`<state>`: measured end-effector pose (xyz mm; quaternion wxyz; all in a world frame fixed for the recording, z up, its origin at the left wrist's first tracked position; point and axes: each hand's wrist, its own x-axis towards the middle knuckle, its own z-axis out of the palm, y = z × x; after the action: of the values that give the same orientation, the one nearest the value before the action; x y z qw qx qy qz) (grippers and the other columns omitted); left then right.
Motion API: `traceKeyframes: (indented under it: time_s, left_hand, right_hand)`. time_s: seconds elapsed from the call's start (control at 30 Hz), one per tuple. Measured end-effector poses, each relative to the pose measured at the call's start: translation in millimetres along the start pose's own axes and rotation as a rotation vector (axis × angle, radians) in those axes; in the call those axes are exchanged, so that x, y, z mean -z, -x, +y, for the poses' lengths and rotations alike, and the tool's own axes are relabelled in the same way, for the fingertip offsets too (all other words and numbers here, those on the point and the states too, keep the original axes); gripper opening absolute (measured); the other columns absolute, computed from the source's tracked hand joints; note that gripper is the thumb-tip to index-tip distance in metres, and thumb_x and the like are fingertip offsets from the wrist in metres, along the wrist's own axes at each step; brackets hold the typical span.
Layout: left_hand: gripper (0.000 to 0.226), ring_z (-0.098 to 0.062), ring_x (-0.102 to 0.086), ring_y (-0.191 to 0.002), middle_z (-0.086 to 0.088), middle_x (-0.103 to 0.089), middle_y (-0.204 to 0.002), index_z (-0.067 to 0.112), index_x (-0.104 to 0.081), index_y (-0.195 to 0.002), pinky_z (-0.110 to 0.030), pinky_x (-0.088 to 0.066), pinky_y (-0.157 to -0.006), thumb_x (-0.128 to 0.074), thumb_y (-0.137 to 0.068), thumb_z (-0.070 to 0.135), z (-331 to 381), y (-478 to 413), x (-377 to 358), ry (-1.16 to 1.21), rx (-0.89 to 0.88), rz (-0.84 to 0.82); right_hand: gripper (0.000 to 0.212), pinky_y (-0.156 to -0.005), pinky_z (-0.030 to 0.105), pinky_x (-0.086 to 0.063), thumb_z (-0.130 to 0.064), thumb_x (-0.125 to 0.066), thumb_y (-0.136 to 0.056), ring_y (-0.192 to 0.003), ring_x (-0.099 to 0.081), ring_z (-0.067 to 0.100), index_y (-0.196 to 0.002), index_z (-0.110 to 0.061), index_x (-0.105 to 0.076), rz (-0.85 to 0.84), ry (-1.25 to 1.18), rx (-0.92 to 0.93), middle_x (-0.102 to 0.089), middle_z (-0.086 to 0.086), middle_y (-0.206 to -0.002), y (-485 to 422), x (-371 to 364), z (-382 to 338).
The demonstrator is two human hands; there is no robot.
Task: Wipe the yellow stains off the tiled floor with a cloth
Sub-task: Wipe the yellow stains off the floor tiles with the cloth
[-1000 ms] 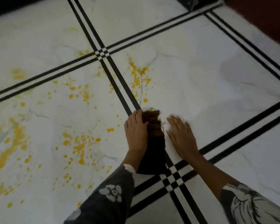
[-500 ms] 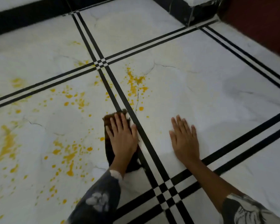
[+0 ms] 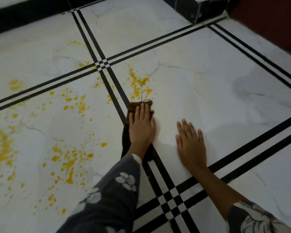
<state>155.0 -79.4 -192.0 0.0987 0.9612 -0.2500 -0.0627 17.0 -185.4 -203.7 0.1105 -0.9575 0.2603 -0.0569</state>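
The right hand (image 3: 191, 143) is laid flat on the floor (image 3: 208, 73), fingers straight and spread. Just beside it, the dark cloth (image 3: 136, 105) is pressed down by the left hand (image 3: 141, 126), fingers straight and together. The cloth is stretched lengthwise away from the person; the nearest yellow stains (image 3: 138, 84) are met just beyond its far edge.

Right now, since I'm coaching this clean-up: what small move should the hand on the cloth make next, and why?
Probably slide the cloth forward, away from the body. The left hand presses flat on it, and its far edge reaches only the near end of a yellow streak on the same tile; the right hand rests flat on bare floor.
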Motion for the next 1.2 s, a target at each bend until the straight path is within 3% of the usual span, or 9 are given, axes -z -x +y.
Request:
traceKeyframes:
  time_s: [0.13, 0.2, 0.33, 0.43, 0.63, 0.87, 0.93, 1.07, 1.2]
  left_hand:
    - [0.056, -0.018, -0.028, -0.141, -0.002, -0.034, -0.150, 0.016, -0.031, -0.145, -0.042, -0.012, -0.116, -0.013, -0.097, 0.039, 34, 65, -8, -0.001, -0.324, -0.010]
    - [0.052, -0.016, -0.030, -0.139, 0.000, -0.037, -0.148, 0.017, -0.035, -0.143, -0.041, -0.016, -0.117, -0.018, -0.099, 0.038, 5, 122, -7, -0.012, -0.356, -0.005]
    - [0.053, -0.021, -0.038, -0.135, -0.001, -0.040, -0.147, 0.015, -0.040, -0.141, -0.040, -0.021, -0.113, -0.027, -0.094, 0.035, -74, 131, 3, -0.056, -0.082, 0.082]
    - [0.057, -0.024, -0.039, -0.135, -0.004, -0.041, -0.146, 0.012, -0.040, -0.141, -0.046, -0.025, -0.111, -0.024, -0.092, 0.037, -65, 100, 11, 0.002, 0.187, 0.117]
    - [0.054, -0.015, -0.032, -0.139, 0.002, -0.036, -0.149, 0.017, -0.035, -0.144, -0.039, -0.018, -0.112, -0.034, -0.094, 0.036, -41, 226, -2, 0.002, -0.148, 0.038]
    - [0.055, -0.022, -0.048, -0.128, -0.006, -0.050, -0.140, 0.010, -0.048, -0.136, -0.043, -0.028, -0.108, -0.032, -0.090, 0.036, -142, 237, 17, 0.008, 0.529, 0.205]
    - [0.055, -0.021, -0.047, -0.129, -0.005, -0.050, -0.140, 0.011, -0.047, -0.136, -0.043, -0.031, -0.109, -0.032, -0.089, 0.036, -123, 227, 18, 0.053, 0.498, 0.209]
    - [0.053, -0.016, -0.035, -0.137, 0.000, -0.041, -0.147, 0.015, -0.040, -0.141, -0.040, -0.021, -0.110, -0.035, -0.092, 0.032, -107, 295, 10, 0.002, 0.129, 0.093]
    - [0.055, -0.022, -0.039, -0.135, -0.005, -0.043, -0.145, 0.011, -0.041, -0.141, -0.043, -0.025, -0.111, -0.028, -0.092, 0.033, -172, 299, 17, -0.002, 0.546, 0.206]
  right_hand:
    - [0.052, -0.110, 0.040, -0.017, -0.034, -0.022, -0.095, -0.135, -0.036, 0.023, -0.141, -0.016, -0.038, -0.004, 0.024, 0.017, -0.037, 0.005, -0.147, 0, 3, 1]
    - [0.054, -0.111, 0.040, -0.016, -0.036, -0.019, -0.095, -0.136, -0.034, 0.023, -0.142, -0.016, -0.036, -0.022, 0.047, 0.008, -0.035, 0.004, -0.149, 0, 3, 0]
    - [0.059, -0.112, 0.048, -0.020, -0.037, -0.013, -0.093, -0.138, -0.031, 0.026, -0.143, -0.013, -0.033, -0.038, 0.004, -0.037, -0.031, 0.007, -0.150, 2, 5, -8]
    - [0.060, -0.115, 0.046, -0.012, -0.039, -0.012, -0.093, -0.141, -0.022, 0.024, -0.145, -0.013, -0.027, -0.039, -0.084, -0.048, -0.024, 0.006, -0.153, 10, 4, -34]
    - [0.060, -0.115, 0.037, -0.002, -0.042, -0.014, -0.092, -0.144, -0.012, 0.017, -0.146, -0.018, -0.020, -0.141, -0.207, 0.188, -0.016, 0.001, -0.155, 26, 1, -98]
    - [0.061, -0.111, 0.048, -0.020, -0.041, -0.017, -0.092, -0.137, -0.033, 0.026, -0.141, -0.011, -0.036, -0.191, -0.064, 0.348, -0.033, 0.009, -0.149, 69, -23, -153]
    - [0.061, -0.111, 0.047, -0.021, -0.041, -0.018, -0.091, -0.136, -0.034, 0.028, -0.141, -0.010, -0.036, -0.173, -0.050, 0.342, -0.035, 0.010, -0.148, 66, -25, -158]
    - [0.061, -0.111, 0.048, -0.021, -0.041, -0.019, -0.092, -0.136, -0.034, 0.028, -0.141, -0.010, -0.036, -0.126, -0.042, 0.352, -0.035, 0.011, -0.148, 61, -29, -160]
    - [0.059, -0.114, 0.045, -0.009, -0.038, -0.025, -0.092, -0.142, -0.021, 0.024, -0.145, -0.011, -0.026, -0.136, -0.078, 0.277, -0.024, 0.009, -0.153, 66, -34, -171]
